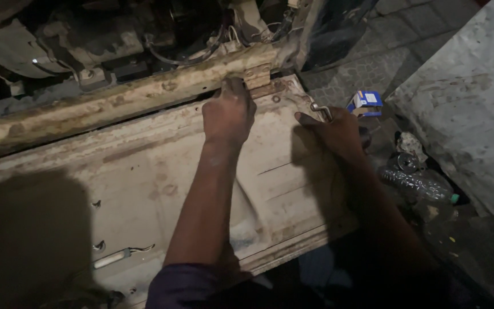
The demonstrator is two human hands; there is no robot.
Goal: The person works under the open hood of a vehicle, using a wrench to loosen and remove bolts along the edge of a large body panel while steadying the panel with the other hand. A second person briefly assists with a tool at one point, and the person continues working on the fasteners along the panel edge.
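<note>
My left hand (228, 111) presses its curled fingers on the rusty hinge (257, 76) at the panel's (144, 171) top edge while my right hand (335, 133) clenches a metal wrench (321, 110) just beside it, the hinge apparently still fastened, so loosening remains.

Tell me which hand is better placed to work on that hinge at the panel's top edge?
Probably the left hand: its fingers already rest right beside the hinge on the dirty panel. The right hand sits lower, off to the side, holding a metal tool.
</note>
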